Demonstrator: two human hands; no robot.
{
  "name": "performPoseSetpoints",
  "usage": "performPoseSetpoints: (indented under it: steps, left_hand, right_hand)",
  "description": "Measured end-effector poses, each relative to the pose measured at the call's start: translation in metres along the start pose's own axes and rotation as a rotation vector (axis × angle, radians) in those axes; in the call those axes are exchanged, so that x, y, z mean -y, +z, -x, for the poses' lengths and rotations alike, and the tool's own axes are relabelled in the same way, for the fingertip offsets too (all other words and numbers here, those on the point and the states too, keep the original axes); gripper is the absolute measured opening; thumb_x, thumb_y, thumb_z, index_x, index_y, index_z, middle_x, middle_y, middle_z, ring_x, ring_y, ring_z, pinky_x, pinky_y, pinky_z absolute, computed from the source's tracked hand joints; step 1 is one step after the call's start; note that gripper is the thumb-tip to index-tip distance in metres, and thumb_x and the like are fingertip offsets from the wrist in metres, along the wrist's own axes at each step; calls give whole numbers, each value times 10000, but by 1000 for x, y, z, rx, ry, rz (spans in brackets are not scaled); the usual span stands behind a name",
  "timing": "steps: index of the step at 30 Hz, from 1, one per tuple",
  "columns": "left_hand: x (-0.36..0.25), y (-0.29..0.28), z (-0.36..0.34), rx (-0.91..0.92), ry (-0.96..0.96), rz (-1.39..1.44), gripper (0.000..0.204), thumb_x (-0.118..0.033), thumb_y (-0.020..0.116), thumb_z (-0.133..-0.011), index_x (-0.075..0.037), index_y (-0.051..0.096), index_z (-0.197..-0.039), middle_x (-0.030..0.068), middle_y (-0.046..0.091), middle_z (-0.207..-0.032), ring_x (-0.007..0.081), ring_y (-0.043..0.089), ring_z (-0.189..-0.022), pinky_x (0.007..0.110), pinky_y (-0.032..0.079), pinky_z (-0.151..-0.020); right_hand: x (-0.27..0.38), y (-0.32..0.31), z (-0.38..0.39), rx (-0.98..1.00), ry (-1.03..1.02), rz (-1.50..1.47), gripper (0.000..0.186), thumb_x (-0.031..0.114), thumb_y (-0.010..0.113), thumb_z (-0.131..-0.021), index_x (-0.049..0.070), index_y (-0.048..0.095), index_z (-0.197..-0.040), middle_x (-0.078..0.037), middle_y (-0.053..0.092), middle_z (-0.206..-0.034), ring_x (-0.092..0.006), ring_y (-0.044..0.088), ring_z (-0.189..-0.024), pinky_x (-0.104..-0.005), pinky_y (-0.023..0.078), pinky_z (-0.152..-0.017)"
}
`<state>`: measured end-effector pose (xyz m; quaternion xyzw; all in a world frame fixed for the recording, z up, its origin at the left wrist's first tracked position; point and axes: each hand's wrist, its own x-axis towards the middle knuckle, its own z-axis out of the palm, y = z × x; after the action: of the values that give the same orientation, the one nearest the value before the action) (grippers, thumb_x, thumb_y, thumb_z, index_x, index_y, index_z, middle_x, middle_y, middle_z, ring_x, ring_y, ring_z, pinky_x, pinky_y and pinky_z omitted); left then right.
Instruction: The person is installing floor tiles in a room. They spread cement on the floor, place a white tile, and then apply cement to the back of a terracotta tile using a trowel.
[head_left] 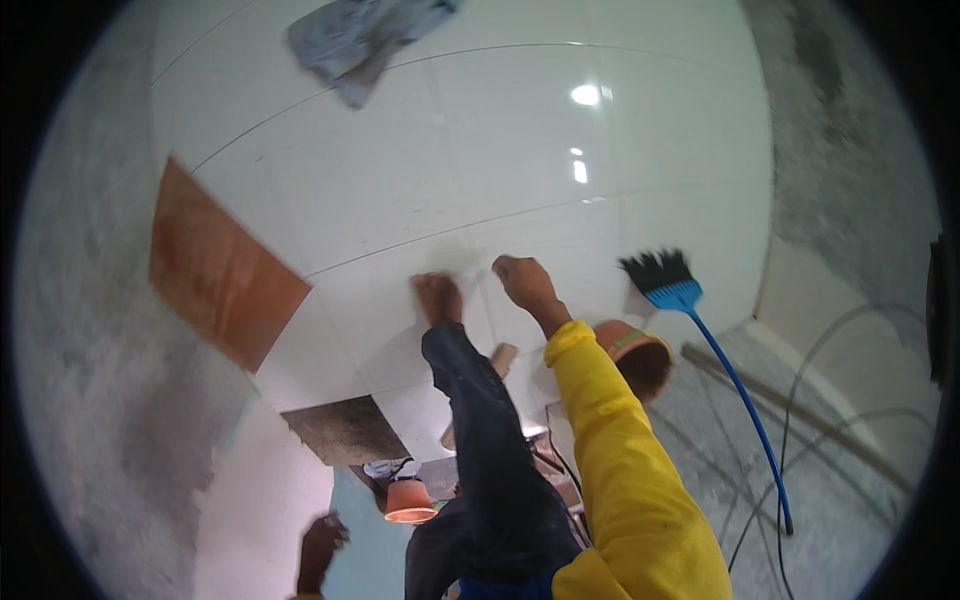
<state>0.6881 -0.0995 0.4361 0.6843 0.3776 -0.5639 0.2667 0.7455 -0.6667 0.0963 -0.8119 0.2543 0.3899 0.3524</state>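
Note:
My right hand [527, 284], at the end of a yellow sleeve, is low over the pale glossy tiles [400, 220]. Its fingers are curled closed; what they hold, if anything, cannot be made out. Just left of it a bare foot [438, 298] below a dark trouser leg [478, 400] rests on the tiles. My left hand [322, 545] hangs at the lower left, away from the tiled surface, in shadow. Its fingers look loosely bent and a little apart, with nothing seen in them.
A blue broom [675, 292] with black bristles lies at the right, beside a terracotta-coloured bucket [640, 362]. A brown tile [222, 270] lies at the left edge, a grey cloth [365, 40] at the far side. Cables [800, 400] and a wooden strip [790, 412] cross the rough floor. Another bucket [408, 500] stands near me.

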Motion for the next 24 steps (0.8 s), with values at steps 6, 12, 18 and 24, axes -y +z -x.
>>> performPoseSetpoints:
  steps: [6, 12, 18, 24]
  left_hand:
    - [48, 47, 43, 274, 119, -650, 754, -511, 827, -906, -37, 614, -1452, 157, 736, -1121, 287, 723, -926, 402, 598, -794]
    - [-52, 49, 29, 322, 108, -595, 925, -669, 754, -884, -138, 500, -1598, 392, 222, -1677, 532, 179, -1594, 571, 232, -1291]
    - [-169, 57, 42, 227, 236, -685, 774, -584, 725, -959, -228, 497, -1607, 312, 195, -1723, 490, 229, -1595, 544, 277, -1285]
    - [-277, 87, 28, 260, 300, -418, 750, -507, 728, -993, -121, 499, -1594, 241, 472, -1609, 339, 495, -1477, 407, 393, -1219]
  right_hand:
    - [-332, -144, 214, -849, 529, 293, 404, 216, 625, -1020, 45, 630, -1386, -207, 692, -1338, -403, 660, -1225, -493, 533, -1022]
    - [-464, -177, 447, -118, 1052, 435, 920, 474, 886, -813, -36, 528, -1490, -277, 689, -1318, -472, 650, -1251, -533, 527, -1058]
    - [-415, -152, 457, -64, 542, 874, 277, 259, 547, -1052, 84, 735, -949, -100, 749, -956, -303, 745, -842, -493, 602, -672]
    - [-286, -190, 480, -493, 762, 686, 345, 416, 604, -1063, 92, 716, -1093, -153, 736, -881, -329, 715, -780, -456, 567, -666]
